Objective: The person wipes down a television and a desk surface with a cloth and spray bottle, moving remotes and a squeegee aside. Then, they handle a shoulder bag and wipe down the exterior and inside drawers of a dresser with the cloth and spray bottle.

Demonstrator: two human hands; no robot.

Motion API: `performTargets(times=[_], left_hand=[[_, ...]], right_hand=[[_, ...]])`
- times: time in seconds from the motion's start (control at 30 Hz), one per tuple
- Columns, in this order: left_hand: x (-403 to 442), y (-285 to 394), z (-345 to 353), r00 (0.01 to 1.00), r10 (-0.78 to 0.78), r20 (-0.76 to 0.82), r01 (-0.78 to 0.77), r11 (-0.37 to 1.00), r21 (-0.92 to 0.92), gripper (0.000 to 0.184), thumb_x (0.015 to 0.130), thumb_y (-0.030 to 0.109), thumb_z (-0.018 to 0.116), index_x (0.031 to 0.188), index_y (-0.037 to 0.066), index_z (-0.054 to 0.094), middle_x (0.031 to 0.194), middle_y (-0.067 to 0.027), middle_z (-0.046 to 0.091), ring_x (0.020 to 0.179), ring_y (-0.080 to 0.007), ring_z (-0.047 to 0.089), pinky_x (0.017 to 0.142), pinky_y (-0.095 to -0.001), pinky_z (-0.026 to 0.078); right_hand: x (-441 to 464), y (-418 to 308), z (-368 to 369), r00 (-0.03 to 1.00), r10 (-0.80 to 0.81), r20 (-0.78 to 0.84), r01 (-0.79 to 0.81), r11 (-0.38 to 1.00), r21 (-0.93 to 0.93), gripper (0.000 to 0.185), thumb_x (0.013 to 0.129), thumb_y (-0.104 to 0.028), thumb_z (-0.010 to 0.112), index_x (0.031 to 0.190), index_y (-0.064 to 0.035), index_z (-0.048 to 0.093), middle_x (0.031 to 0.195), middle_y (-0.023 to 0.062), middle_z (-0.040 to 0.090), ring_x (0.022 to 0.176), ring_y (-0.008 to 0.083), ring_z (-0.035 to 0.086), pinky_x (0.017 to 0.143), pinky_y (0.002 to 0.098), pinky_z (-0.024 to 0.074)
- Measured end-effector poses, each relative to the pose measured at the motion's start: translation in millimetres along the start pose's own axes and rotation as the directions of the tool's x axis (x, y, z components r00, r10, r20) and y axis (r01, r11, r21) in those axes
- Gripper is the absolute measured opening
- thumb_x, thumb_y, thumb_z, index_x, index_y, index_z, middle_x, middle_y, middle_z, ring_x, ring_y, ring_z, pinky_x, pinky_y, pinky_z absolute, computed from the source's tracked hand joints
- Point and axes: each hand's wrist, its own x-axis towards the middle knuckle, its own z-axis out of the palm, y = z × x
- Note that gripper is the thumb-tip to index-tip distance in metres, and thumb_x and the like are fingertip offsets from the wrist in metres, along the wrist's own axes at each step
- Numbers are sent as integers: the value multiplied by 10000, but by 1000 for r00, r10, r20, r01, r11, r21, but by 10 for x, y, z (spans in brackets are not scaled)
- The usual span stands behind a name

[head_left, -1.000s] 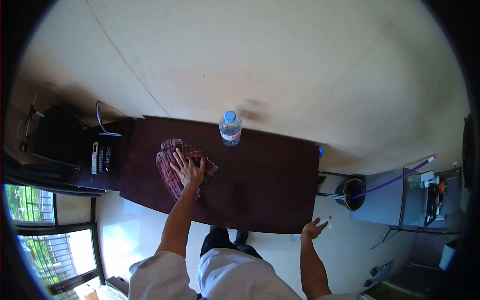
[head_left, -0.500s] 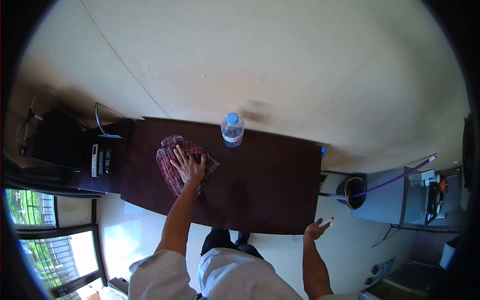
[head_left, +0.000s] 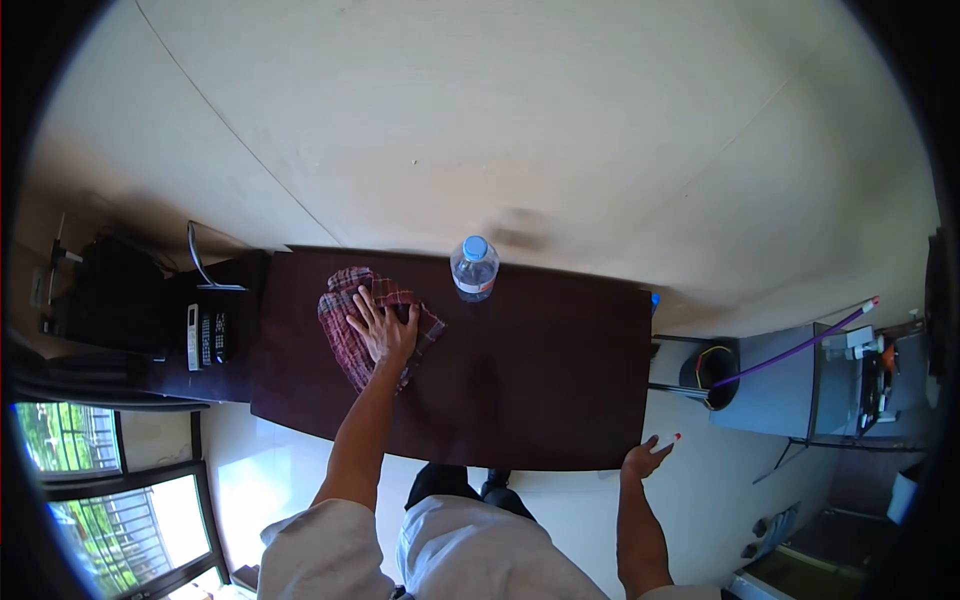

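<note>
My left hand [head_left: 385, 329] lies flat with spread fingers on a crumpled red-and-dark checked cloth [head_left: 343, 334]. The cloth rests on the left part of a dark brown table [head_left: 550, 370]. Farther back, near the wall, a clear plastic bottle [head_left: 474, 275] with a blue cap stands upright, apart from the cloth. Off the table's right front corner, my right hand [head_left: 645, 459] has its fingers closed on a slim white stick with a red tip [head_left: 677, 437]; most of the stick is hidden now.
Left of the table, remote controls [head_left: 207, 337] lie on a dark side surface near a curved metal stand [head_left: 199, 258]. At the right are a dark bin [head_left: 708, 375] with a purple stick [head_left: 795, 350] and a grey cabinet [head_left: 770, 380]. A pale wall [head_left: 560, 130] borders the table's back.
The view has shifted slightly, so the table and bottle appear a little lower and farther right. My right hand has turned, hiding more of the white stick. My left hand stays on the cloth.
</note>
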Motion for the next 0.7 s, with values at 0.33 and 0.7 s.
performTargets(times=[0.33,0.7], left_hand=[[209,2,3,998,37,52,-39,999,36,827,920,638,450,1436,-7,470,1634,-245,43,1516,-403,24,1157,-662,40],[276,-12,132,997,74,-24,-73,997,13,769,930,627,444,1392,18,533,1636,-237,65,1518,-393,47,1158,-661,43]], right_hand=[[-3,0,-23,999,20,-31,-20,1000,7,615,1040,-409,424,1555,-133,233,1503,183,436,1280,433,511,1096,510,388],[20,35,-27,999,33,-42,-34,999,-6,624,1032,-399,441,1557,-131,235,1506,177,437,1282,424,514,1102,520,373]])
